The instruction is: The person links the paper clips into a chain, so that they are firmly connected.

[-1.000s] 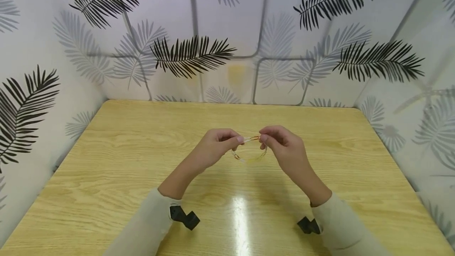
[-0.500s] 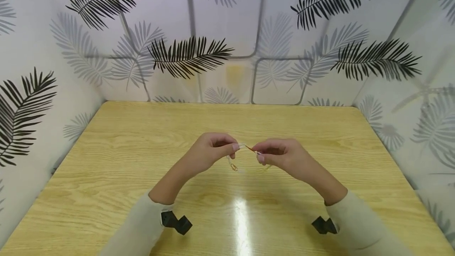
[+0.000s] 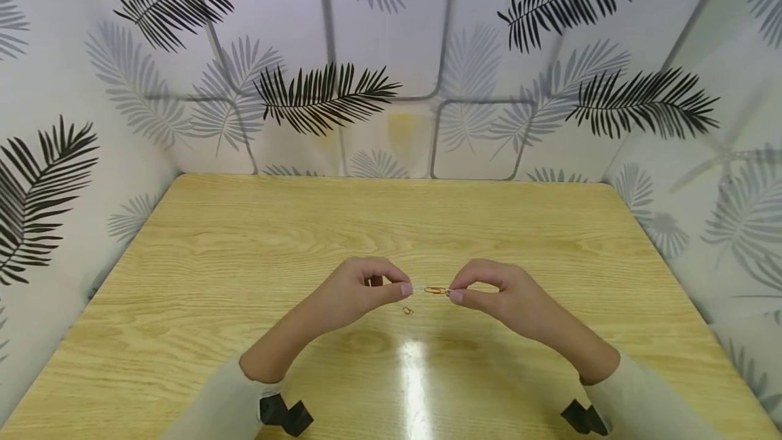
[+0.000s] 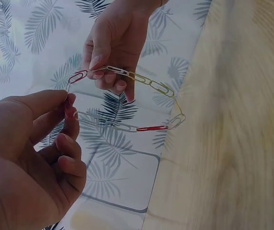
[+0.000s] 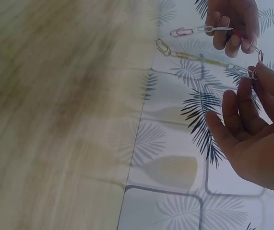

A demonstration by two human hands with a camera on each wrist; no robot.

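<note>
A chain of coloured paperclips (image 3: pixel 435 290) spans the gap between my two hands, above the table. My left hand (image 3: pixel 360 294) pinches one part between thumb and index finger; my right hand (image 3: pixel 507 297) pinches another part the same way. Between the fingertips runs a short taut stretch with a red-orange clip. The rest sags in a loop, with a yellow paperclip (image 4: pixel 162 89) and a red paperclip (image 4: pixel 152 128) in the left wrist view. Pale clips join them. The right wrist view shows a yellow paperclip (image 5: pixel 163 47) at the far bend. Fingertips cover the pinched clips.
A light wood-grain table (image 3: pixel 244 223) lies under both hands. Behind it and at both sides hangs a pale leaf-patterned cloth (image 3: pixel 391 32). Black wrist mounts (image 3: pixel 285 415) sit at the sleeves.
Both hands have come lower and nearer the body, still pinching the chain. The right hand has shifted rightward, and the stretch between the fingertips is now straight and level.
</note>
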